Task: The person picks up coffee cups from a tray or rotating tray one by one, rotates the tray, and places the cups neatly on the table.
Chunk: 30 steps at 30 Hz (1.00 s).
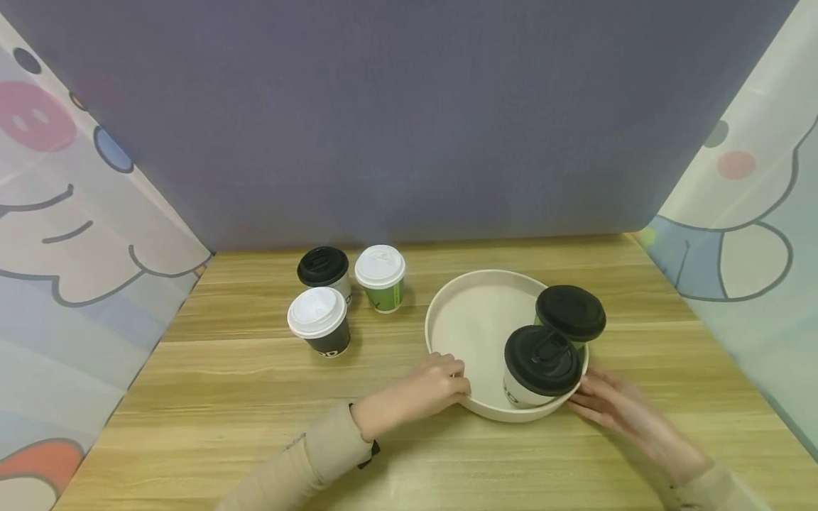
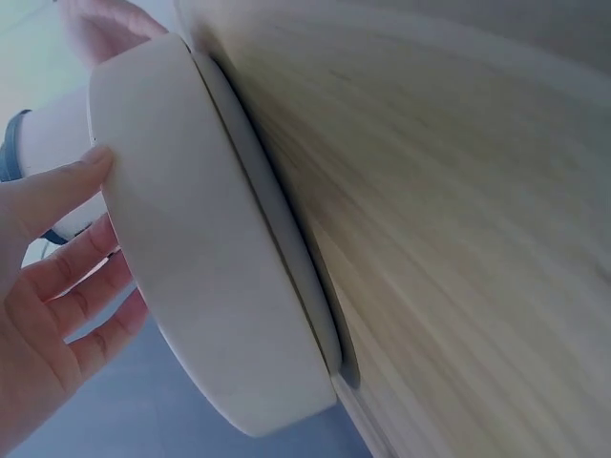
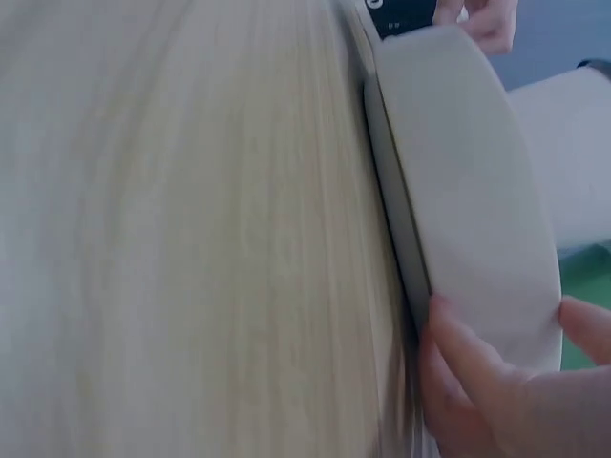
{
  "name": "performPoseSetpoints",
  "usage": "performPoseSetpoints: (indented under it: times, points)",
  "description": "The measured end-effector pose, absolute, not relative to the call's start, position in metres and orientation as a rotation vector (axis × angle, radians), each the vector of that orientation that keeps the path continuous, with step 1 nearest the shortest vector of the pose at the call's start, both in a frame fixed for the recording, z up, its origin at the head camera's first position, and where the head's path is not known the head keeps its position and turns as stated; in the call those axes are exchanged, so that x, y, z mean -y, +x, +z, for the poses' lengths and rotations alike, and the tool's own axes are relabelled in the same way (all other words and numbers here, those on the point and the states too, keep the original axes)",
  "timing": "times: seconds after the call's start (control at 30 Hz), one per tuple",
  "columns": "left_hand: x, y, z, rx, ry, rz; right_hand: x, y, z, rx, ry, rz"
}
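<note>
While gripped from both sides, low over the bench (image 1: 409,468) or resting on it (impossible to tell which): the round cream tray (image 1: 476,333), right of centre. Over to the left hand (image 1: 434,387), pinching the near-left wall, thumb outside, fingers over the rim. Now across to the right hand (image 1: 616,408), clasping the near-right side, thumb up at the rim, fingers down along the base. And inside the tray, crowded to the right: a white cup with a black lid (image 1: 543,362), nearer, and just behind, a green cup with a black lid (image 1: 571,312). Well to the left on the bench, grouped close: a black-lidded white cup (image 1: 324,268) at the back, a white-lidded dark cup (image 1: 319,321) in front, a white-lidded green cup (image 1: 381,277) to the right. Behind it all, a grey-blue panel (image 1: 409,128).
</note>
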State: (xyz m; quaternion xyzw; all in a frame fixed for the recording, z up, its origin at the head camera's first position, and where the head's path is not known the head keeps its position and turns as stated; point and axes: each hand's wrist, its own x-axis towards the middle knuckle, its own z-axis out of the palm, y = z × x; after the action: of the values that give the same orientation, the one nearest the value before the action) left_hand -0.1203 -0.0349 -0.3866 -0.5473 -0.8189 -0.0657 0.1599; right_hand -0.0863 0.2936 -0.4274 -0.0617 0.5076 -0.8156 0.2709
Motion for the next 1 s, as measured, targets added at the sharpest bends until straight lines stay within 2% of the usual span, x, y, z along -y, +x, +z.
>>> performPoseSetpoints:
  times: [0.2, 0.77, 1.0]
  points:
    - [0.041, -0.125, -0.389, 2.334, -1.55, -0.208, -0.285, -0.079, -0.428, -1.331, -0.143, -2.258]
    - [0.051, -0.13, -0.388, 2.373, -1.505, -0.307, -0.269, -0.067, -0.425, -1.513, 0.163, -2.238]
    - [0.049, -0.13, -0.384, 2.394, -1.512, -0.38, -0.269, -0.067, -0.424, -1.515, 0.184, -2.233]
